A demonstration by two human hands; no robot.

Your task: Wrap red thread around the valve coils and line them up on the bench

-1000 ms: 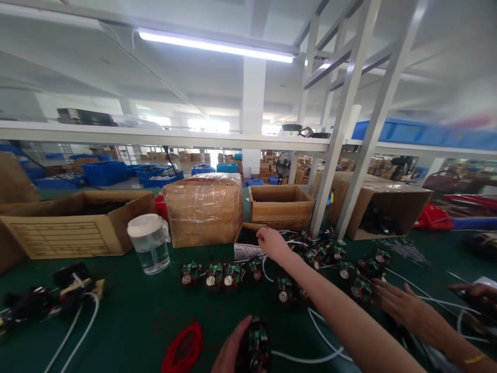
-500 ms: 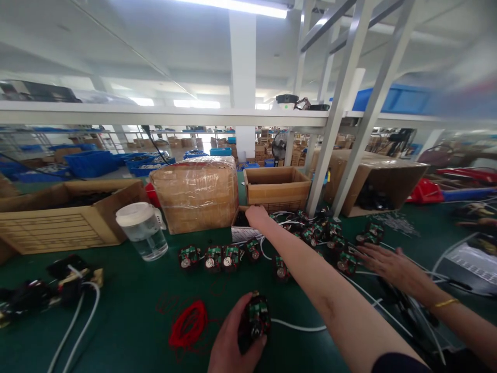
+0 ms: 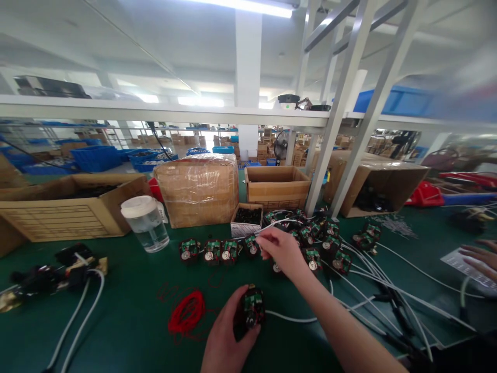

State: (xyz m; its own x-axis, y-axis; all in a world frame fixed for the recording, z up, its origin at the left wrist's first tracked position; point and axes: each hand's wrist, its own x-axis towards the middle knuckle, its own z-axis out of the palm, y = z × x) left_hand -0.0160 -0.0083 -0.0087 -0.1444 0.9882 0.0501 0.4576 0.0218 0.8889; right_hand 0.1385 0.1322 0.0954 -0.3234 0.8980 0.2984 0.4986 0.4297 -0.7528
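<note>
My left hand (image 3: pixel 229 329) is closed around a black-cased circuit board unit (image 3: pixel 253 305), its green board and red wires facing up. A white cable (image 3: pixel 291 317) runs from that unit to the right. My right hand (image 3: pixel 280 248) hovers over the row of similar units, fingers pinched together; whatever they hold is too small to make out. Just behind it stands a small white box (image 3: pixel 247 223) of black parts. Left of my left hand lies a coil of red wire (image 3: pixel 187 313) on the green table.
More board units (image 3: pixel 228 252) stand in a row and a cluster with white cables. A water jar (image 3: pixel 145 223) and cardboard boxes (image 3: pixel 198 191) line the back. Metal posts (image 3: pixel 324 155) rise at right. A co-worker's hand (image 3: pixel 481 259) is over a white sheet at far right.
My right hand has drawn back from the small white box toward me, pinched. The co-worker's hand has moved right, away from the units. My left hand still holds its unit.
</note>
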